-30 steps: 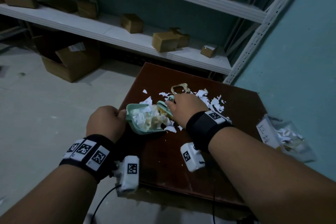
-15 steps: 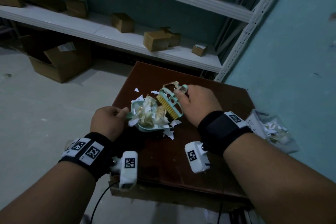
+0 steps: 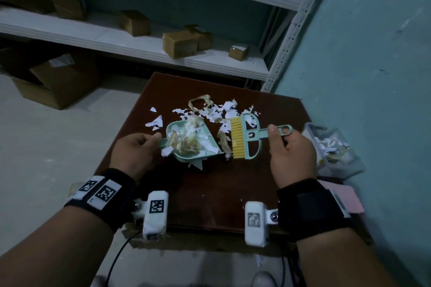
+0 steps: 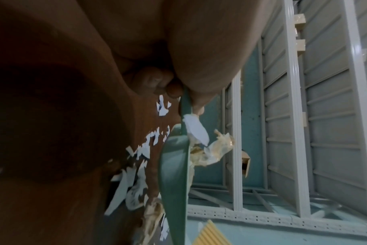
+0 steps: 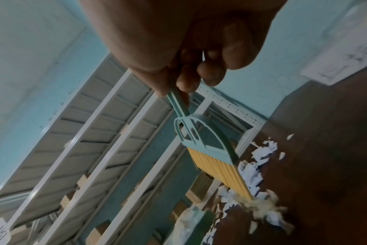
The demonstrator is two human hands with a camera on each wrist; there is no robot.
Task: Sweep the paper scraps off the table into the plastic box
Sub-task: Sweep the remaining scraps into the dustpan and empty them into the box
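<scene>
On the dark brown table (image 3: 210, 193) my left hand (image 3: 136, 149) grips the handle of a small green dustpan (image 3: 184, 131) loaded with white and yellowish scraps. My right hand (image 3: 289, 154) holds the handle of a green brush with yellow bristles (image 3: 238, 138), its bristles just right of the pan's mouth. Loose paper scraps (image 3: 219, 112) lie on the table behind the pan and brush. The clear plastic box (image 3: 335, 154), with scraps inside, sits past the table's right edge. In the wrist views the dustpan (image 4: 174, 174) and the brush (image 5: 216, 159) show edge-on over the scraps (image 5: 251, 175).
White metal shelving (image 3: 140, 39) with small cardboard boxes (image 3: 179, 44) stands behind the table. A large open carton (image 3: 53, 79) lies on the floor at left. A teal wall (image 3: 373, 53) runs along the right side. A pink item (image 3: 347, 198) lies by the near right corner.
The right hand pulled the brush rightward, away from the pan's mouth, and now holds it by the handle end. The dustpan stayed in the left hand, still loaded.
</scene>
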